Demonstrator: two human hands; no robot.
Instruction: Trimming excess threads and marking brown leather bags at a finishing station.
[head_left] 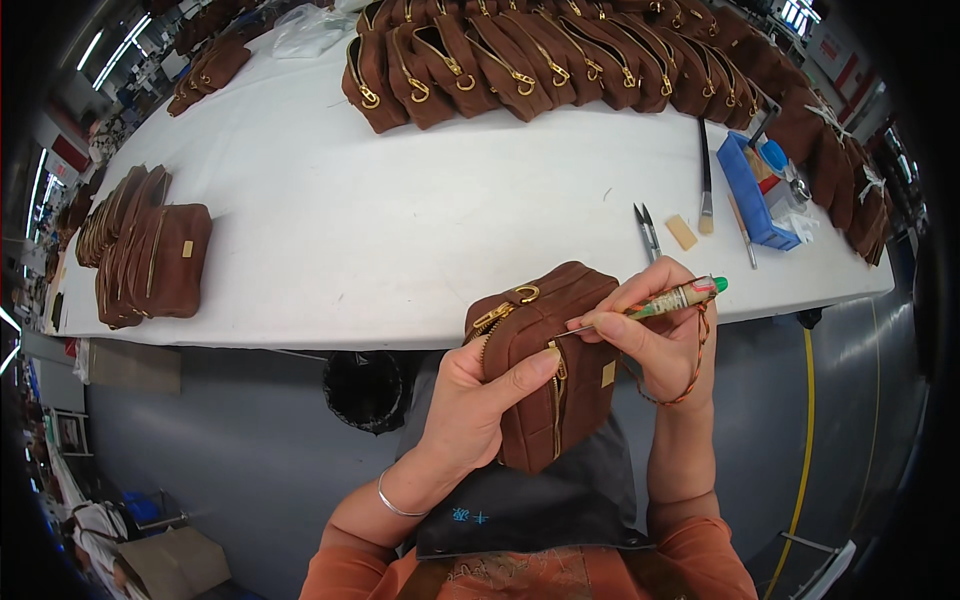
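Note:
A brown zip pouch (585, 405) with gold zips, a gold ring and a small gold plate is held over my lap, at the table's near edge. My left hand (465, 405) grips its left side, the thumb pressed beside the front zip. Closed round a slim pen-like tool (685, 297) with a patterned barrel and green end is my right hand (665, 350). Its thin tip meets the pouch near the upper end of the front zip; the exact contact is partly hidden by the fingers. A multicoloured cord hangs around the right hand.
Rows of similar brown pouches (520, 75) line the far side of the white table (330, 220). More pouches (175, 260) stand at left. Toward the right lie small snips (648, 232), a tan block (681, 232), a brush (706, 185) and a blue bin (745, 190).

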